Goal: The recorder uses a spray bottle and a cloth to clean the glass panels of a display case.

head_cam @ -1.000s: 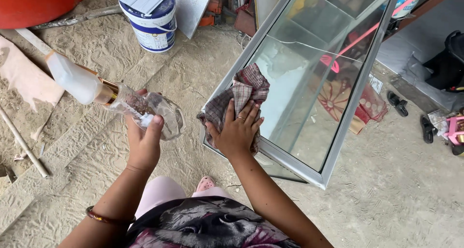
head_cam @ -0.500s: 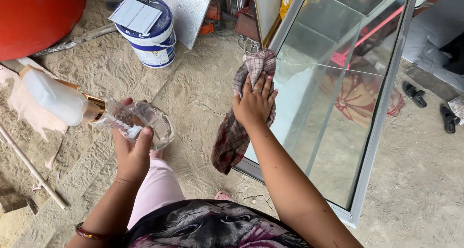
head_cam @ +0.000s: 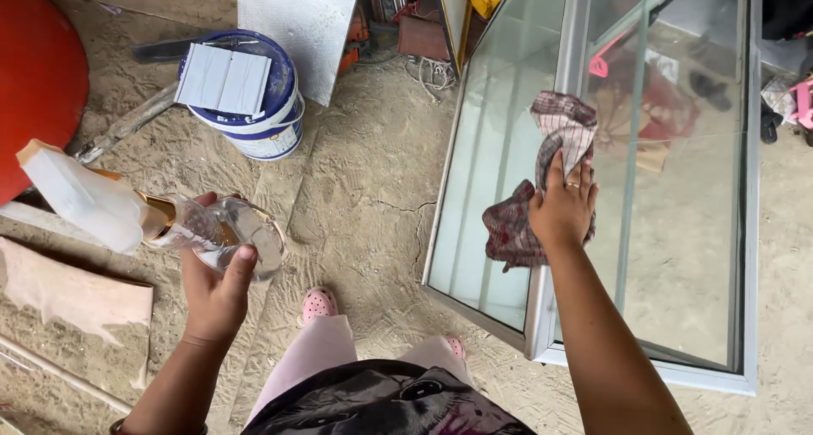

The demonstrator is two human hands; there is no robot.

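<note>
My left hand grips a clear bottle with a gold collar and a frosted white cap, held sideways over the sandy ground. My right hand presses a checked red and grey cloth flat against the glass top of a metal-framed glass cabinet. There is a ring on one finger of that hand. The cloth hangs partly below my palm.
A blue and white bucket with a grey ridged piece on top stands at the upper left, beside a red drum and a leaning metal sheet. My pink shoes are on rough concrete. Planks and a pole lie at left.
My right hand has slid the cloth to the right across the glass. The view has shifted, and the bottle stays in my left hand.
</note>
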